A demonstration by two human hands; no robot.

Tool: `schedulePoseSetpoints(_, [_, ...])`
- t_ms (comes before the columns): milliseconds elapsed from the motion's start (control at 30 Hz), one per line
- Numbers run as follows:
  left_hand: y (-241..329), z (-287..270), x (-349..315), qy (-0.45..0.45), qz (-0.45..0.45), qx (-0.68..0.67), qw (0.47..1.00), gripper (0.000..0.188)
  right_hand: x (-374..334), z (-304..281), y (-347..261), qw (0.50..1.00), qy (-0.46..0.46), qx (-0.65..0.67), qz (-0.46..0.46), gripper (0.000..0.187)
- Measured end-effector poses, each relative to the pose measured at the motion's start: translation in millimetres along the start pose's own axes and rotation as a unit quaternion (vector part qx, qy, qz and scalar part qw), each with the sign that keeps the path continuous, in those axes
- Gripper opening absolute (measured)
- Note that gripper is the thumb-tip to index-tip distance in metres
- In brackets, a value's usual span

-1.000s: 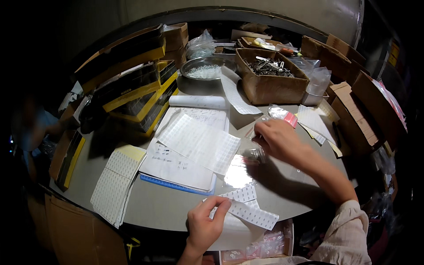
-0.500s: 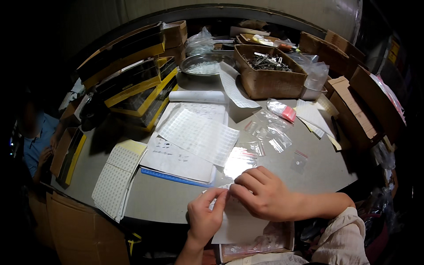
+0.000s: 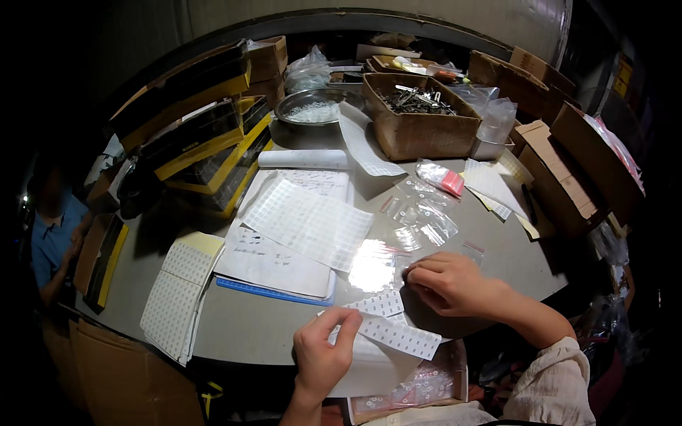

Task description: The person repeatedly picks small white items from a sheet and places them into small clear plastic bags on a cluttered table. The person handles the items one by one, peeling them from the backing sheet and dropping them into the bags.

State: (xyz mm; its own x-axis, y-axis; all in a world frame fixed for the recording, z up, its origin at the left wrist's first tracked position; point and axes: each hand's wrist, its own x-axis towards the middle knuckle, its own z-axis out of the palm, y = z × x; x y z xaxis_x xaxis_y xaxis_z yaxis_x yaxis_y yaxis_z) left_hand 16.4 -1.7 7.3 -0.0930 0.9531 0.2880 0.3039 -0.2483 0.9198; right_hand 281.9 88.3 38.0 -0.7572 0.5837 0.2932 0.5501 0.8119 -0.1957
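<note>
1. Down at the near edge of the tabletop (image 3: 270, 334), the left hand (image 3: 321, 355) pinches a white strip of small stickers (image 3: 396, 336) between thumb and fingers, its grip narrow and closed on the strip's left end
2. Just beside it, the right hand (image 3: 449, 284) rests palm down with curled fingers, its fingertips pressed together at a small clear zip bag (image 3: 403, 268); whether they actually clasp the bag I cannot tell
3. A second short sticker strip (image 3: 376, 304) lies between the two hands, touching the longer one
4. Under the left hand a white backing sheet (image 3: 369, 369) hangs over the tabletop's edge
5. Beyond the right hand more clear zip bags (image 3: 419, 216) lie scattered, one with a pink filling (image 3: 450, 183)
6. Left of them a large sheet of white stickers (image 3: 305, 220) lies on printed papers over a blue folder (image 3: 273, 292); another sticker sheet (image 3: 174, 302) sits near the left rim
7. Farther back stand a cardboard box of metal parts (image 3: 419, 131), a metal bowl of white pieces (image 3: 312, 106) and stacked black-and-yellow cases (image 3: 192, 135)
</note>
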Motion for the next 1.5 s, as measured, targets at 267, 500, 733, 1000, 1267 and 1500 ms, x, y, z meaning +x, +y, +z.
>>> schedulePoseSetpoints(267, [0,-1,-2,0.001,0.000,0.002,1.000,0.013,19,-11,19,0.970,-0.091,0.131,0.185,0.020])
schedulePoseSetpoints(500, [-2,-1,-2,0.031,0.007,-0.007,0.999,0.008,42,-11,26,0.953,-0.165,-0.066,0.244,0.028])
schedulePoseSetpoints(733, [-5,1,-7,0.132,-0.044,-0.061,0.988,0.011,5,-42,-22,0.937,-0.025,0.286,0.200,0.039])
schedulePoseSetpoints(1000, [-5,4,-4,0.120,-0.027,-0.060,0.991,0.013,-34,-17,-68,0.944,0.095,0.275,0.154,0.022])
schedulePoseSetpoints(1267, [0,4,0,0.065,-0.042,0.002,0.997,0.018,-46,-11,-69,0.970,0.148,0.183,0.065,0.027])
schedulePoseSetpoints(1500, [2,3,2,0.057,-0.041,0.014,0.997,0.018,-44,-7,-70,0.984,0.171,0.012,-0.040,0.032])
